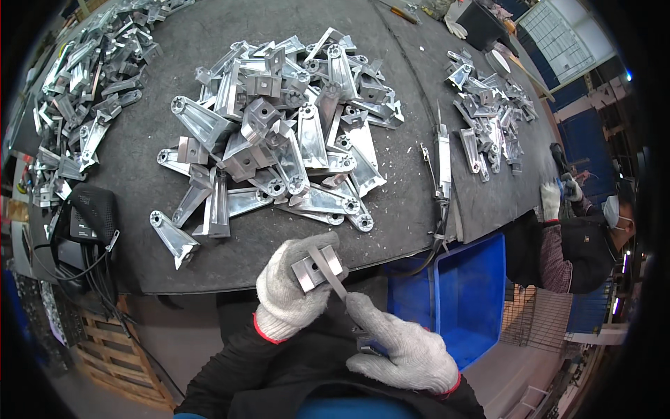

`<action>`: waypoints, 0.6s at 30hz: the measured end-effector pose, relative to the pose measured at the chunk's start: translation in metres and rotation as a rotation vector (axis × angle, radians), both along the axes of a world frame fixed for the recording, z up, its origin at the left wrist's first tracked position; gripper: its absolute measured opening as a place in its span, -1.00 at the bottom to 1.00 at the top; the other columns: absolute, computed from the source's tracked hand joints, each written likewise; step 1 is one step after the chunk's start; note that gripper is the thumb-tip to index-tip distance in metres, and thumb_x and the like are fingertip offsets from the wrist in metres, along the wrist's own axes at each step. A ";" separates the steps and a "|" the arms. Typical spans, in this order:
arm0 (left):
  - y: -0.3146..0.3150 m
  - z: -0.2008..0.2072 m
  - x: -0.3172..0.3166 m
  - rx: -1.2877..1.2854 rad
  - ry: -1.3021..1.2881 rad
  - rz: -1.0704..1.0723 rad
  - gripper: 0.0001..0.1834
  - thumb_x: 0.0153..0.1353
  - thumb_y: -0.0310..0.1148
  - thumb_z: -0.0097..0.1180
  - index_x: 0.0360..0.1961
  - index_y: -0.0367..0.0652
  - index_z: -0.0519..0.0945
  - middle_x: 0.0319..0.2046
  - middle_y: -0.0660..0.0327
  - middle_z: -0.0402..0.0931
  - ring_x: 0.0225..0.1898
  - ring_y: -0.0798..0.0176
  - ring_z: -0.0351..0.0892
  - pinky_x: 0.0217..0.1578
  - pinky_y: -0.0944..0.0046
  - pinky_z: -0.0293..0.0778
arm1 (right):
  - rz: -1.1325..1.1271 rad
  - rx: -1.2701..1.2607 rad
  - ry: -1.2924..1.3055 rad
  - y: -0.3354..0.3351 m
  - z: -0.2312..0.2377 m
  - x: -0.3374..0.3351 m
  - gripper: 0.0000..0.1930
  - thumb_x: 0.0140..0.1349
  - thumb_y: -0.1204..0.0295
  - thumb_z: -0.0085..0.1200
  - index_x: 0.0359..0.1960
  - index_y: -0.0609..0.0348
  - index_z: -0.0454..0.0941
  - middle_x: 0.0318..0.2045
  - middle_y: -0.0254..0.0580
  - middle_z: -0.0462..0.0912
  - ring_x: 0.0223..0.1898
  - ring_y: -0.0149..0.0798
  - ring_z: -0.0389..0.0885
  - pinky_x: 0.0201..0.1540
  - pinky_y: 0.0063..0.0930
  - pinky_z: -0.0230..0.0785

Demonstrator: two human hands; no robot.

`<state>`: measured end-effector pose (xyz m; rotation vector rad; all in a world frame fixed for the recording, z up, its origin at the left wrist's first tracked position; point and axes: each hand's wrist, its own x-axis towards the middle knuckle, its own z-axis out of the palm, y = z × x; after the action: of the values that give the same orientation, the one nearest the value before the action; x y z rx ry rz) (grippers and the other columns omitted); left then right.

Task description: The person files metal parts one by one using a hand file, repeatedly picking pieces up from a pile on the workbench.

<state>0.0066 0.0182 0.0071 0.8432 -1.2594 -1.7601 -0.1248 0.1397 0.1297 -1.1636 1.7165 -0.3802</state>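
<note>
My left hand (292, 288), in a whitish knit glove with a red cuff, is closed around a silvery metal bracket (307, 274). The bracket's blocky end, with a hole in it, faces up. My right hand (405, 346), gloved alike, grips a narrow flat metal file (331, 276). Its blade lies across the bracket's block, and the forefinger stretches along it. Most of the handle is hidden by the fingers. Just beyond both hands, a large heap of similar metal brackets (307, 143) covers the middle of the dark table.
More brackets lie at the far left (105, 77) and right (488, 115). A slim air tool (442, 164) with a hose rests on the dark table (412, 209). A blue bin (471, 297) stands below the edge. A black device (87, 223) sits left; a co-worker (576, 241) works at right.
</note>
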 end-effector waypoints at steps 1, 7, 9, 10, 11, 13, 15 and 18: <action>-0.002 -0.002 -0.001 -0.119 -0.053 0.000 -0.51 -0.03 -0.53 0.45 -0.01 -0.22 0.62 -0.21 0.19 0.63 -0.23 0.29 0.67 -0.21 0.32 0.60 | -0.029 -0.036 -0.172 0.000 -0.003 -0.003 -0.09 0.17 0.23 0.34 0.49 0.08 0.06 0.11 0.05 0.57 -0.03 -0.06 0.69 0.01 -0.27 0.55; 0.001 -0.020 0.009 -0.113 -0.051 -0.117 -0.36 0.06 -0.56 0.41 0.16 -0.30 0.40 0.06 0.01 0.54 0.00 0.22 0.62 -0.05 0.22 0.64 | -0.069 -0.077 -0.560 0.003 -0.013 -0.005 -0.06 0.16 0.30 0.37 0.48 0.24 0.03 0.22 0.10 0.50 0.10 -0.09 0.63 0.08 -0.32 0.51; 0.002 -0.020 0.008 -0.298 -0.162 -0.125 -0.37 0.07 -0.59 0.38 0.17 -0.31 0.40 0.07 -0.01 0.52 0.00 0.21 0.61 -0.05 0.21 0.64 | -0.053 -0.055 -0.572 0.005 -0.009 -0.004 -0.06 0.16 0.29 0.37 0.48 0.24 0.03 0.23 0.11 0.50 0.08 -0.08 0.64 0.07 -0.31 0.52; 0.005 -0.016 0.005 -0.155 0.009 -0.090 -0.38 0.07 -0.61 0.36 0.17 -0.31 0.40 0.07 0.00 0.52 0.00 0.21 0.61 -0.05 0.22 0.64 | -0.029 -0.084 -0.369 0.008 -0.006 0.000 -0.06 0.16 0.28 0.37 0.48 0.21 0.04 0.18 0.09 0.53 0.03 -0.08 0.67 0.03 -0.29 0.53; 0.006 -0.014 0.004 -0.012 0.173 -0.050 -0.39 0.07 -0.63 0.34 0.17 -0.32 0.40 0.07 0.00 0.52 0.00 0.21 0.61 -0.06 0.22 0.64 | -0.001 -0.112 -0.170 0.009 -0.001 0.004 -0.06 0.15 0.26 0.37 0.48 0.17 0.05 0.14 0.07 0.56 -0.02 -0.07 0.69 -0.01 -0.27 0.55; 0.003 -0.016 0.006 -0.042 0.135 -0.070 -0.39 0.06 -0.63 0.35 0.16 -0.31 0.41 0.06 0.02 0.54 0.00 0.21 0.61 -0.05 0.23 0.63 | 0.022 0.034 -0.044 -0.003 0.014 0.010 -0.09 0.16 0.16 0.35 0.48 0.06 0.09 0.03 0.03 0.62 -0.10 -0.04 0.72 -0.07 -0.24 0.57; 0.000 -0.017 0.006 -0.069 0.103 -0.094 -0.39 0.05 -0.63 0.36 0.16 -0.30 0.42 0.04 0.04 0.55 0.00 0.21 0.62 -0.05 0.23 0.63 | 0.093 0.179 0.167 -0.011 0.021 0.017 -0.12 0.18 0.08 0.32 0.47 0.00 0.13 -0.04 0.00 0.64 -0.14 -0.01 0.73 -0.09 -0.24 0.57; -0.004 -0.012 0.007 -0.255 -0.127 -0.100 -0.38 0.02 -0.61 0.39 0.14 -0.29 0.44 0.01 0.08 0.58 -0.01 0.23 0.63 -0.04 0.24 0.62 | 0.012 0.119 0.130 -0.005 0.015 0.016 -0.13 0.19 0.07 0.30 0.47 -0.03 0.14 -0.06 -0.01 0.65 -0.14 0.00 0.73 -0.10 -0.23 0.58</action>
<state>0.0140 0.0144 -0.0052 0.7644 -1.5953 -1.5978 -0.1086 0.1351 0.1451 -1.1316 1.8177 -0.1959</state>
